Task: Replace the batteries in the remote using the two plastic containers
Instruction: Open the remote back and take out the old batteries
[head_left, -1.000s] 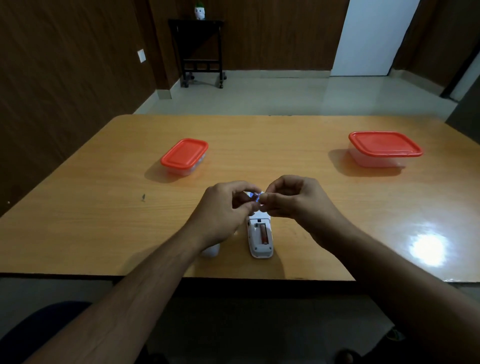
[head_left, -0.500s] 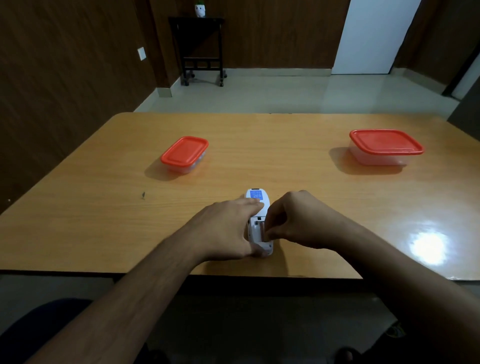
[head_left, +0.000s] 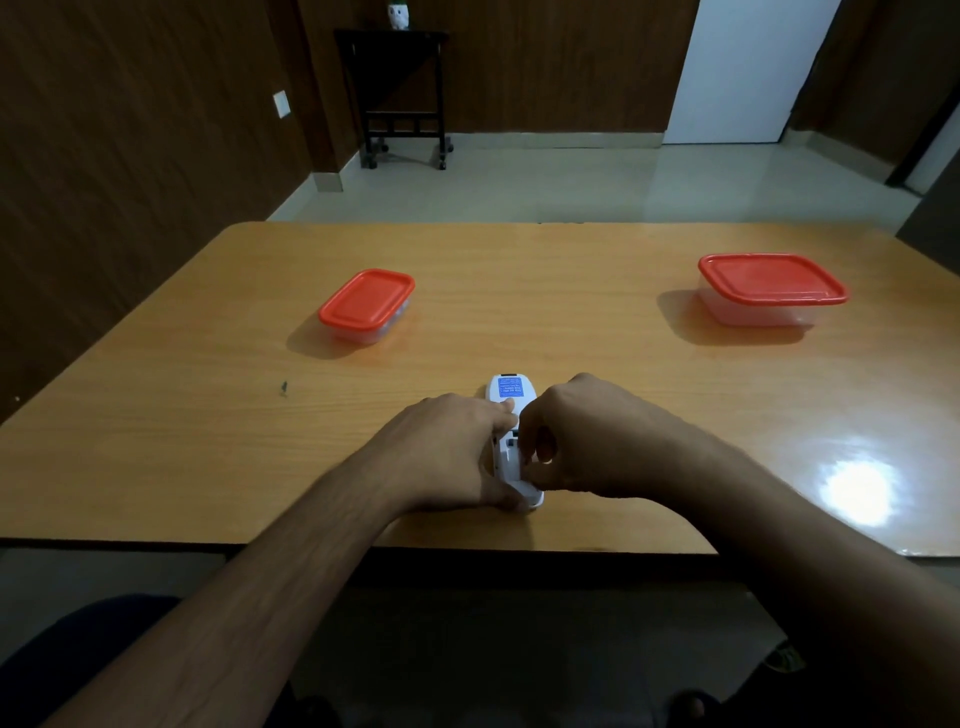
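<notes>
White remote face down near the front edge of the wooden table, long axis running away from the viewer, blue label at its far end, back compartment open and showing pale plastic inside. Left hand laid along the remote's left flank, fingers stretched forward over the body and index tip resting just below the blue label, thumb tucked against the near end by the rounded tip — a steadying hold, wrapped loosely about the casing. Right hand bent in from the right side, fingers curled down into the open compartment, tips pinching or pressing at something there; whatever sits between them hidden by the knuckles, so impossible to tell whether a battery is held. Small container with red lid on, clear base, well off to the far left of the remote. Larger container of the same kind, red lid also on, well off to the far right — both apart from the hands. Bright glare patch on the tabletop at the right. Beyond the table, pale tiled floor, dark wood-panelled walls, a black side stand on castors with a small white figure on top, and a white door at the back right
</notes>
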